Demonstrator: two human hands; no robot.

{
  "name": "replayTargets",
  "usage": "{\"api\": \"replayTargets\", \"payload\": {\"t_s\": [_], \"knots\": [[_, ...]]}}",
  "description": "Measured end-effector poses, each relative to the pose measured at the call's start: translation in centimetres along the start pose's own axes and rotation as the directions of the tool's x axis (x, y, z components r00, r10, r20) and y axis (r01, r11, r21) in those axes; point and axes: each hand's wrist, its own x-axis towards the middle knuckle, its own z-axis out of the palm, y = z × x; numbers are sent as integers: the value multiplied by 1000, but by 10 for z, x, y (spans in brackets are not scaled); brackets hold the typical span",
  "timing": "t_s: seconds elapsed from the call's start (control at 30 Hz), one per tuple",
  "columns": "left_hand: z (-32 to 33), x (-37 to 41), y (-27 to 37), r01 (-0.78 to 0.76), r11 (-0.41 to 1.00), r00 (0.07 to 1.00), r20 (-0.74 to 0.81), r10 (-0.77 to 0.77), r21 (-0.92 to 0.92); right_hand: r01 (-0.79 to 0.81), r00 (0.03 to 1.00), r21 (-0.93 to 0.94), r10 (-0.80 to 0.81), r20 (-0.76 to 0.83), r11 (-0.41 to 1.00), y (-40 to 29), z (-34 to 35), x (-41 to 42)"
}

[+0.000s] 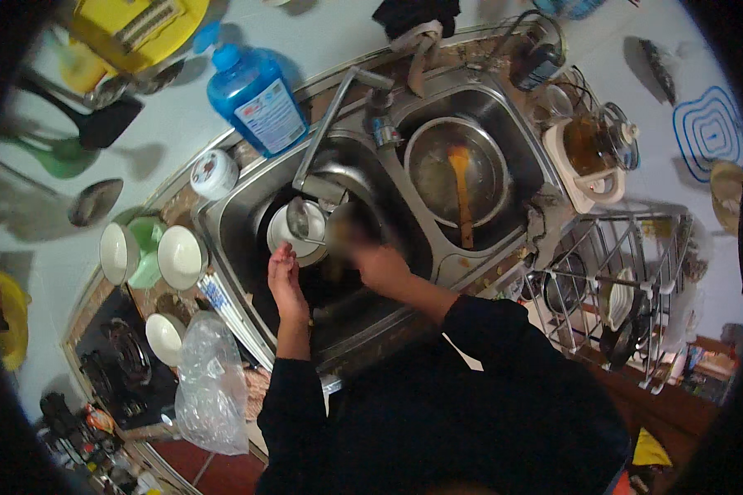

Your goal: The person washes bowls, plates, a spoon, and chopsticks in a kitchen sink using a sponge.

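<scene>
My left hand (286,281) is raised over the left sink basin (347,334), palm turned inward and fingertips by the rim of a white bowl (312,250). Nothing shows in that palm. A metal spoon or ladle (297,216) hangs over the bowl, and its thin handle runs across to my right hand (384,271). The right fingers are curled, but a blurred patch covers their tips and whatever else is there. Just above is the spout of the faucet (328,127), reaching over the same basin.
The right basin holds a steel bowl (413,185) with liquid and a wooden spatula (459,185). A blue soap bottle (257,102) and a white tub (214,174) stand behind the sink. Bowls (182,257) and chopsticks (232,315) lie left; a kettle (585,145) and wire rack (594,278) are right.
</scene>
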Motion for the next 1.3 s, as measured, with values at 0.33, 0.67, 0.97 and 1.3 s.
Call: {"api": "replayTargets", "payload": {"t_s": [0.33,0.67,0.97,1.3], "knots": [[-4,-20,-20,197,974,979,29,-201,113,-38,998,-42,36,-43,998,4,38,19],[12,-37,-16,261,962,959,91,-268,78,-206,918,235,104,383,950,2,13,6],[21,-44,-12,287,953,952,83,-295,98,158,981,273,-119,-154,949,97,-86,-15],[30,-50,-11,279,940,951,78,-298,196,-780,576,108,775,-259,616,289,-87,29]]}}
